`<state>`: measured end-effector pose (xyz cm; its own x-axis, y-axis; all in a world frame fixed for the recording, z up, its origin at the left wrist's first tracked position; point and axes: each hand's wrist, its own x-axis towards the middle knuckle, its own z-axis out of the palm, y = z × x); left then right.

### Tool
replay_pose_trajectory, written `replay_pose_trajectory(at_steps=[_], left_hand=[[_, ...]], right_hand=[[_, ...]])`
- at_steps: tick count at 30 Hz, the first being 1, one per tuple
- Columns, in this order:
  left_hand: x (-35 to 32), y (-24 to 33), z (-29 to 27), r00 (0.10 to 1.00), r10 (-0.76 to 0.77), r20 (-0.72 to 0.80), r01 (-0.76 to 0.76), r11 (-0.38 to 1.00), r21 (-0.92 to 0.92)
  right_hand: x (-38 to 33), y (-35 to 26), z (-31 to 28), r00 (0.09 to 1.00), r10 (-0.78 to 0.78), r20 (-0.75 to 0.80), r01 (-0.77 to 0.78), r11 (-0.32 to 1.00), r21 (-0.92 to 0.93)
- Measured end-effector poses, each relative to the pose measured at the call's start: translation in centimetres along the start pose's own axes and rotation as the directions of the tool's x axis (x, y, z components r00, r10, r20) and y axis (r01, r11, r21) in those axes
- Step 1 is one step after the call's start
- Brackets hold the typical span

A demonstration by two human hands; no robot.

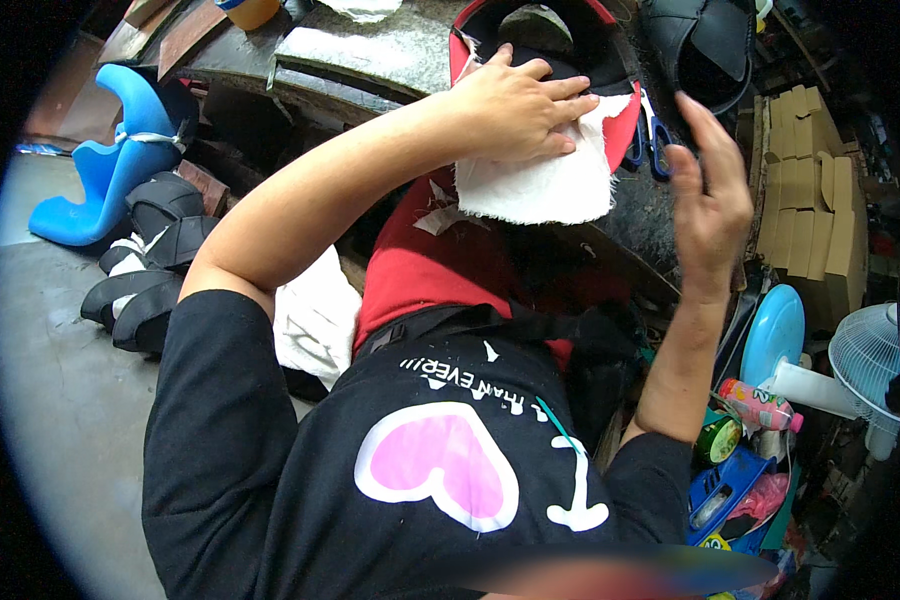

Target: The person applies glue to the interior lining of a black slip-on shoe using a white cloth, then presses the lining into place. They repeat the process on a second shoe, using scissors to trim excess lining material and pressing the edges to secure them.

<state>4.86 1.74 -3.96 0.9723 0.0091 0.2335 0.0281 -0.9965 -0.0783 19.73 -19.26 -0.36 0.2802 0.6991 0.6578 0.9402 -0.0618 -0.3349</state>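
Observation:
My left hand [530, 105] lies flat with its fingers spread on a white frayed cloth [535, 190]. Under and around the cloth shows a curved red and black piece [622, 130], perhaps a shoe upper, on the dark worktop. My right hand [712, 195] is raised at the right with thumb and fingers apart, holding nothing. Between the cloth and that hand lie scissors [660, 152] with dark blue handles. Part of the red and black piece is hidden by my left hand and the cloth.
Black shoe-like pieces [708, 50] sit at the upper right. Cardboard boxes [805, 190] and a fan [870, 365] stand on the right, above a pink bottle [760, 405]. At left are a blue moulded form [95, 175] and stacked black straps [160, 215]. White cloth [315, 315] hangs beside my lap.

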Motion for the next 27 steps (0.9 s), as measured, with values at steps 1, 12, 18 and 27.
replay_pose_trajectory(at_steps=[1, 12, 18, 27], left_hand=[[0.1, -0.1, 0.0, 0.999, -0.008, 0.037, 0.008, 1.000, -0.008], [-5.5, -4.6, 3.0, 0.972, 0.163, -0.170, -0.179, 0.980, -0.081], [-9.7, -5.5, 2.0, 0.945, 0.297, -0.136, -0.317, 0.935, -0.156], [-8.1, -3.7, 1.2, 0.907, 0.251, -0.339, -0.245, 0.968, 0.061]], right_hand=[[0.7, -1.6, 1.7, 0.995, -0.090, 0.049, 0.077, 0.972, 0.222], [-0.9, 1.3, 3.5, 0.840, -0.197, 0.506, 0.163, 0.980, 0.112], [-1.9, 1.0, 2.9, 0.831, -0.235, 0.505, 0.284, 0.959, -0.021], [-2.7, -0.6, 2.9, 0.870, -0.301, 0.390, 0.345, 0.937, -0.046]])
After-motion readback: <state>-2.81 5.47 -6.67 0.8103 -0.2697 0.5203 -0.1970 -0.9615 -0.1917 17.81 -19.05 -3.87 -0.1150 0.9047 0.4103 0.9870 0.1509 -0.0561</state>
